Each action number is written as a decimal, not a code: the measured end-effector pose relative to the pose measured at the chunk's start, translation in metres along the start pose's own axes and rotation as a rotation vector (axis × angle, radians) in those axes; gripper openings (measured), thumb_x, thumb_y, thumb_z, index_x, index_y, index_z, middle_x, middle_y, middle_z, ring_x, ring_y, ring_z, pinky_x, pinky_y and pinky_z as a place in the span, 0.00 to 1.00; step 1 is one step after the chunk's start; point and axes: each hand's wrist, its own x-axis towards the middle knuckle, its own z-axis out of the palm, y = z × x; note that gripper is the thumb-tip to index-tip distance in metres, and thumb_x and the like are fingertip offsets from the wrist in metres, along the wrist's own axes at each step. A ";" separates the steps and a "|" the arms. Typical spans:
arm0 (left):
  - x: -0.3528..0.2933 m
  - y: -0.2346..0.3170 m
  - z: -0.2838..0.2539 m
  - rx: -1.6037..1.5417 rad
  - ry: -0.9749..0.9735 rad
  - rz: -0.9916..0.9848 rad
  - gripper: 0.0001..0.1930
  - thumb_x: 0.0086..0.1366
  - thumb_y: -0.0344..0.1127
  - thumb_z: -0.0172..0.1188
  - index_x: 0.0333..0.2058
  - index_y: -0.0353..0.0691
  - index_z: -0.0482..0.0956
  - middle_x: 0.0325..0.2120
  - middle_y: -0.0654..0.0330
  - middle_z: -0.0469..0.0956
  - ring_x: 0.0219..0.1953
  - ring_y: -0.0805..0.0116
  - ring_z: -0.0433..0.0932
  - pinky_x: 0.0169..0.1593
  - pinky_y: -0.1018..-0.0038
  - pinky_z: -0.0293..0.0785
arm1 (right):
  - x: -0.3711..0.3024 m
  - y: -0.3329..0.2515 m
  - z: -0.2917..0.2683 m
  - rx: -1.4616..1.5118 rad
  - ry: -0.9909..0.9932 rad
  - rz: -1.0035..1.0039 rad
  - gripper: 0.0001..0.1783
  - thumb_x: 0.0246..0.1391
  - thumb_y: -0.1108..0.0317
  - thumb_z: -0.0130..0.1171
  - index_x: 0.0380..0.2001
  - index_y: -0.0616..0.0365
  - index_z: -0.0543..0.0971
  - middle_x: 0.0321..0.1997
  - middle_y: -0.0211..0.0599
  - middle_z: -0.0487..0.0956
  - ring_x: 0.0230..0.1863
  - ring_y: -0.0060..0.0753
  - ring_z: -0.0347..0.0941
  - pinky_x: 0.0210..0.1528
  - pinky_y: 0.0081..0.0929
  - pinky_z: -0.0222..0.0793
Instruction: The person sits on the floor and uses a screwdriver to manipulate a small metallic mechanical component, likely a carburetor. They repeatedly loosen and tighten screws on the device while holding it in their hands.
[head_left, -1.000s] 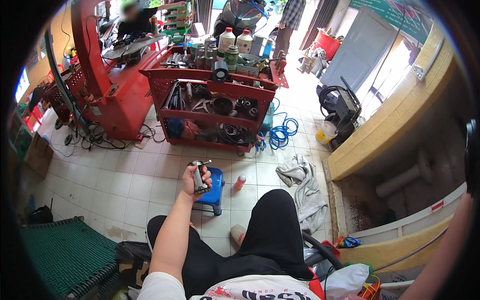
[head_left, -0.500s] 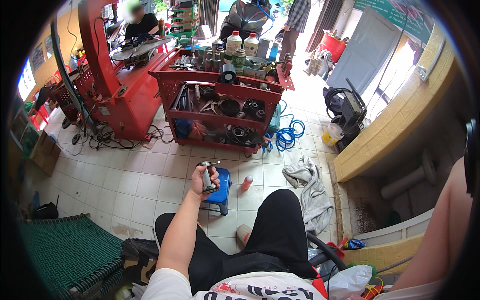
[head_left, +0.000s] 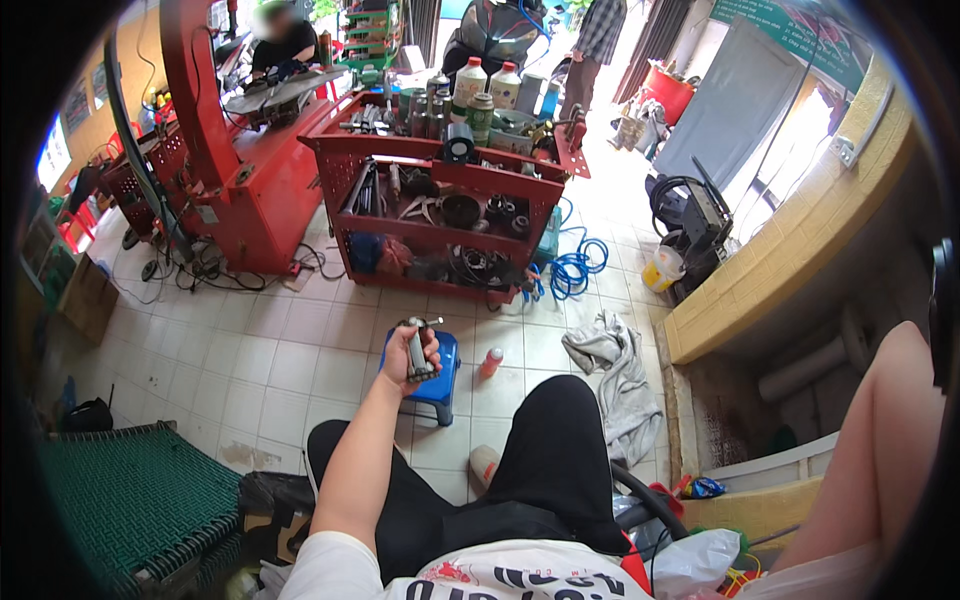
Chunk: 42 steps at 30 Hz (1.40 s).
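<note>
One blue stool [head_left: 437,385], one red cart [head_left: 440,200], perhaps two white bottles [head_left: 468,82].

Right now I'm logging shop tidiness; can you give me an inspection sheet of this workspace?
Surface: pale tiled floor, stained in places.
Job's things: small dark metal tool, held upright.
Clutter: blue stool, orange bottle, grey rag, loaded red tool cart.
Hands: left hand gripping the tool; right hand out of view, only the arm shows.
Cables: blue hose coiled by the cart.
Surroundings: red machine, green mat, people behind.
</note>
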 end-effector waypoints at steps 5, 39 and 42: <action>-0.005 0.005 -0.003 -0.020 0.015 0.001 0.19 0.64 0.55 0.53 0.35 0.42 0.75 0.19 0.65 0.69 0.23 0.69 0.75 0.29 0.68 0.80 | 0.002 0.001 0.006 0.023 -0.020 -0.001 0.18 0.70 0.56 0.42 0.44 0.59 0.75 0.29 0.33 0.80 0.34 0.31 0.72 0.49 0.38 0.60; -0.008 0.008 0.001 -0.011 0.045 -0.001 0.19 0.63 0.55 0.54 0.35 0.44 0.75 0.20 0.65 0.69 0.24 0.69 0.75 0.31 0.67 0.79 | 0.002 -0.016 0.021 0.118 0.008 -0.077 0.23 0.72 0.53 0.38 0.37 0.59 0.77 0.32 0.31 0.81 0.42 0.35 0.73 0.61 0.46 0.57; -0.011 0.005 0.001 -0.005 0.059 -0.007 0.19 0.63 0.55 0.54 0.35 0.44 0.75 0.20 0.65 0.69 0.24 0.69 0.74 0.31 0.67 0.79 | 0.002 -0.021 0.022 0.128 0.019 -0.107 0.24 0.72 0.53 0.38 0.36 0.59 0.77 0.32 0.31 0.81 0.43 0.35 0.73 0.62 0.46 0.57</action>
